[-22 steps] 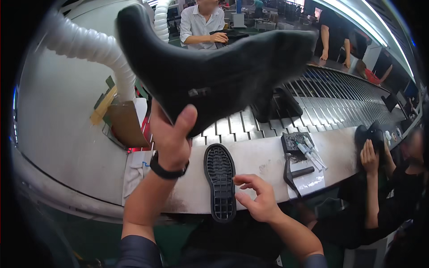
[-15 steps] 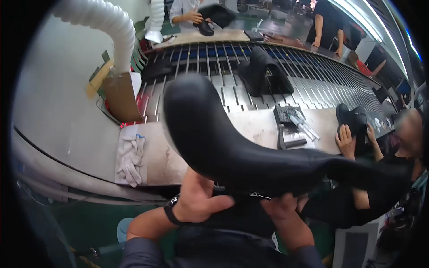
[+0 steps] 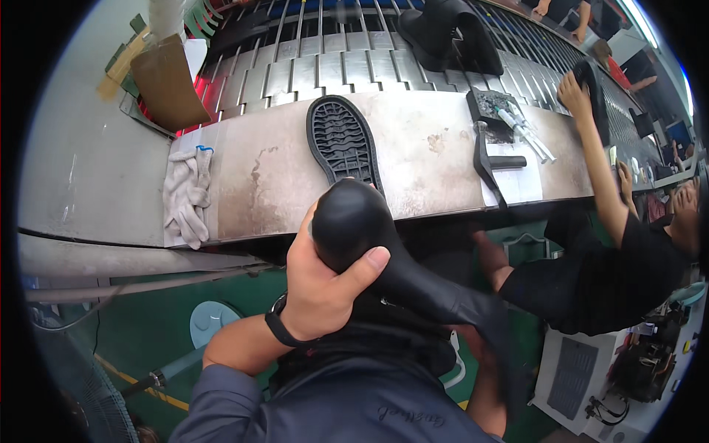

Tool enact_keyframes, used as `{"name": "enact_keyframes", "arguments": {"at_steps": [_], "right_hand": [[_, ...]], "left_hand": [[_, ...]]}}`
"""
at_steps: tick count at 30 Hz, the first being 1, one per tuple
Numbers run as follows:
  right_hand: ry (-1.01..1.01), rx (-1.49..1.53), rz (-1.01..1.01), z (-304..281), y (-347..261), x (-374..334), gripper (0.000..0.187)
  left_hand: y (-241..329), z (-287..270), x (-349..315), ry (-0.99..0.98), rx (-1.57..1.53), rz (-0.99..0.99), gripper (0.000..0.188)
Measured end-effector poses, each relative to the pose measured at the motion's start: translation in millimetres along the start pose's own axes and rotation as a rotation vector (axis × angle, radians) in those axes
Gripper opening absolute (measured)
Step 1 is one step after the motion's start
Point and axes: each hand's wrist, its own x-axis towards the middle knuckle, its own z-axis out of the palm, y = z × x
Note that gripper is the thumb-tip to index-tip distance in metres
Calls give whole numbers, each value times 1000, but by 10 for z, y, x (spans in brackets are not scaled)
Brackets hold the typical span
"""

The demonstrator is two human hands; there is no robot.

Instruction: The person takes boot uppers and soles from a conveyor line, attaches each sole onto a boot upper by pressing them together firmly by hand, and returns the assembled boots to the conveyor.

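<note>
A tall black boot hangs in front of me, its toe towards the bench and its shaft trailing down to the right. Closed around the toe is my left hand, its thumb pressed on top. My right hand is at the shaft, with its fingers mostly hidden behind it. Just beyond the toe a black shoe sole lies on the bench, tread up; the boot covers its near end.
White gloves lie on the bench's left end. To the right are a hammer, a dark block and syringe-like tubes. Another black boot rests on the metal roller conveyor. A co-worker sits at the right.
The boot has come down and nearer to me, uncovering the sole on the bench. My left hand now wraps its toe. The view has tilted down, and the co-worker has raised an arm.
</note>
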Motion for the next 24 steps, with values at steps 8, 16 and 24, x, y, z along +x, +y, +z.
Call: {"name": "enact_keyframes", "arguments": {"at_steps": [8,16,24], "right_hand": [[-99,668,42,282,-151,340,66],[218,518,162,348,63,358,51],[63,-287,100,258,411,410,47]], "left_hand": [[-115,118,-79,-168,-40,-74,75],[-390,77,110,-581,-27,187,80],[-516,88,370,-739,71,431,83]]}}
